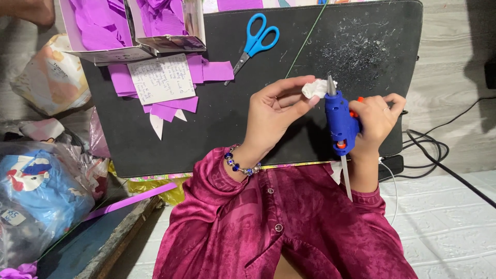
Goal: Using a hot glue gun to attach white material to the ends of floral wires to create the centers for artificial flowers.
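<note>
Your left hand [274,116] pinches a white crumpled piece [316,89]; your right hand [376,123] grips the blue glue gun [340,121], nozzle touching it.

The left hand [274,116] is raised with the palm turned up toward the camera, thumb and fingertips pinched together at the top. The right hand [374,124] stands just beside it, fingers curled in a closed grip, forefinger stretched forward. Both forearms, in magenta sleeves, rise from below.
</note>
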